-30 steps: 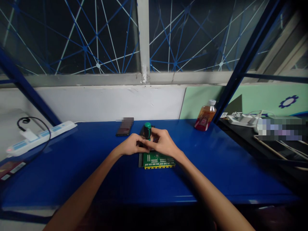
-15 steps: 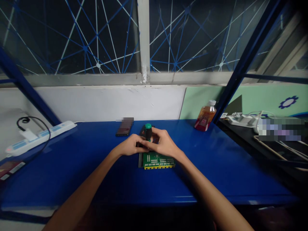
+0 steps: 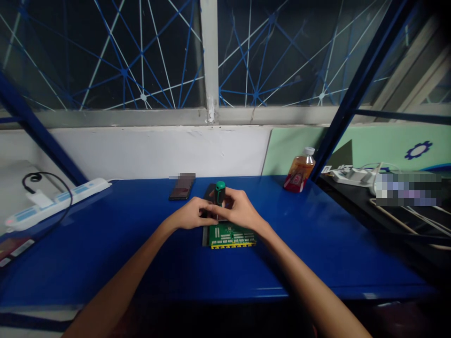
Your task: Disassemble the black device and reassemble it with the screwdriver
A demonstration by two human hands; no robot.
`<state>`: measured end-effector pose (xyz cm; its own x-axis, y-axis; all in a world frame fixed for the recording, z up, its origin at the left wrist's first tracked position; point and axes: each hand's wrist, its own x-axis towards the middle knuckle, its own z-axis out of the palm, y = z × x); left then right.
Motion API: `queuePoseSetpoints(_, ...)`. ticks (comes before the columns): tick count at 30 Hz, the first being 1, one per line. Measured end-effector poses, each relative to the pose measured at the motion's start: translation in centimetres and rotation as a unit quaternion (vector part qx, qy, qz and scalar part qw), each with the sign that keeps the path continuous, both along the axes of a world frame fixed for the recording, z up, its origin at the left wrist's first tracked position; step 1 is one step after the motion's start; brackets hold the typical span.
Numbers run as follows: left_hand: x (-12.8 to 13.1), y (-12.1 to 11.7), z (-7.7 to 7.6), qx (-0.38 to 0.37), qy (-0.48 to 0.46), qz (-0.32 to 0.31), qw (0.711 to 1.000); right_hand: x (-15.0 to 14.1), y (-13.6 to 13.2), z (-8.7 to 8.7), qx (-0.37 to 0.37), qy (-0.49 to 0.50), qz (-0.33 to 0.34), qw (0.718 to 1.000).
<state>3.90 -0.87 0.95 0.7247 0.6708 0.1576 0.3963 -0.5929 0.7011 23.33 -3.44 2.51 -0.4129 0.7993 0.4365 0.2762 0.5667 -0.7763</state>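
Observation:
A screwdriver with a green-capped black handle stands nearly upright over a green circuit board. My right hand is closed around the lower part of its handle, thumb toward the left. Beside the thin shaft, my left hand has its fingers bent and drawn together at the board's back left. Whatever those fingertips pinch is hidden. Yellow parts line the board's near edge, and a grey edge shows along its left side. The screwdriver's tip and the back of the board are covered by my hands.
The board rests on a blue table. A phone lies behind my left hand. At the back right stands a drink bottle. A white power strip with a black cable lies on the left. White cables lie at the right.
The screwdriver's handle has turned and leans slightly further right. My left thumb has lowered a little, showing more of the shaft. The board stays in place.

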Motion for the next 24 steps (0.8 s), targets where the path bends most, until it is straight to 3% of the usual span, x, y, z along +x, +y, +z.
queuePoseSetpoints(15, 0.17, -0.23, -0.15, -0.024, -0.005, 0.005, 1.000, 0.00, -0.19, 0.12, -0.027, -0.002, -0.003, 1.000)
queuePoseSetpoints(24, 0.11, -0.01, -0.59, -0.004, 0.002, 0.023, 1.000, 0.07, -0.22, 0.25, 0.002, -0.004, -0.014, 1.000)
